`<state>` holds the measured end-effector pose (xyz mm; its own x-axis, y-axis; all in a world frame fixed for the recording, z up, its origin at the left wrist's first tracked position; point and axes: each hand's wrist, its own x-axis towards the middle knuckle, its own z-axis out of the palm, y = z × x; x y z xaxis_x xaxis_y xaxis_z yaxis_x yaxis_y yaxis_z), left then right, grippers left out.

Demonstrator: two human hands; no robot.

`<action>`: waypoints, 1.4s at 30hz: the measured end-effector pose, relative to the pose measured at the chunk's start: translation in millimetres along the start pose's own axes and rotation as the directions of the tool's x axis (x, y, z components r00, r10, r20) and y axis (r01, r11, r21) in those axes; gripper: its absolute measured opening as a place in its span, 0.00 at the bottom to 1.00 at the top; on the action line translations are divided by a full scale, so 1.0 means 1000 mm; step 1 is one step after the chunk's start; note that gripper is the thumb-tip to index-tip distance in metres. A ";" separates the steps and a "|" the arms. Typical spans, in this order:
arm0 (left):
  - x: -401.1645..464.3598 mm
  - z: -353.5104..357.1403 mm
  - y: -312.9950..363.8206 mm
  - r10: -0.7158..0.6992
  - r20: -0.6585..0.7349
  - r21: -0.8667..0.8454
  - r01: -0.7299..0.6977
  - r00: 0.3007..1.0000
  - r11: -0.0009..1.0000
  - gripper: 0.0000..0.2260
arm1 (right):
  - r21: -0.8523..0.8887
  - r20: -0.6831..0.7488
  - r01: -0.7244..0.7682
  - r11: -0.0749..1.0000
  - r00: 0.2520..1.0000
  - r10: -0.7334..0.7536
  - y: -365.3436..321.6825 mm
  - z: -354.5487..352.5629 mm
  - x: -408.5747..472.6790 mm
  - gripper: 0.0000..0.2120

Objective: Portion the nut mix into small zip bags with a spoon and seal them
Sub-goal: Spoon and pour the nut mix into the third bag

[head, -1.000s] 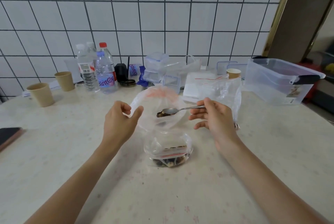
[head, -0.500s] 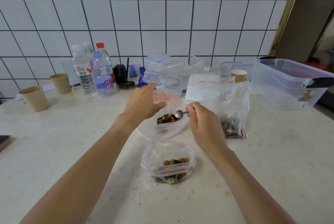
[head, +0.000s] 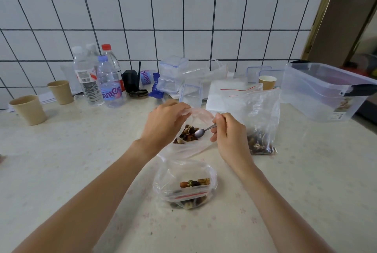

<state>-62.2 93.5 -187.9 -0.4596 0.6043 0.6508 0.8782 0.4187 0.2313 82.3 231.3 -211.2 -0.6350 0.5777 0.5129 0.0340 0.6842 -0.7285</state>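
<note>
Now, nearest the camera, a small zip bag (head: 184, 186) lies on the table (head: 81, 161) with nuts inside and its red strip across the front; whether it is sealed I cannot tell. Just beyond it, the left hand (head: 164, 123) pinches the rim of a second small bag (head: 189, 146), which has dropped from mid-air a second ago to rest on the table. The right hand (head: 228, 134) grips the spoon (head: 202, 132), whose bowl, loaded a second ago, now looks empty and sits inside the bag beside a fresh heap of nut mix (head: 186, 135). So one more scoop seems delivered. To the right stands the large supply bag (head: 259, 122), open-mouthed, from which the next scoop would likely come.
</note>
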 end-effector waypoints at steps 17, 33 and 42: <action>-0.002 -0.008 -0.007 0.038 -0.053 -0.136 -0.045 0.998 0.990 0.10 | 0.509 0.242 -0.575 0.641 0.810 0.534 0.004 0.006 0.000 0.14; 0.002 -0.018 -0.013 -0.072 -0.010 -0.094 0.071 0.997 0.993 0.12 | 0.555 0.221 -0.542 0.631 0.828 0.516 -0.001 0.007 -0.004 0.16; -0.009 -0.051 -0.010 -0.095 -0.027 -0.079 0.093 0.995 0.993 0.14 | 0.617 0.170 -0.467 0.633 0.865 0.472 -0.012 -0.002 -0.009 0.15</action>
<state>-59.7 49.2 -158.7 -0.5372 0.5436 0.6449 0.8396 0.4179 0.3471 89.1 219.0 -205.7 -0.6645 0.7470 0.0219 -0.1583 -0.1120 -0.9810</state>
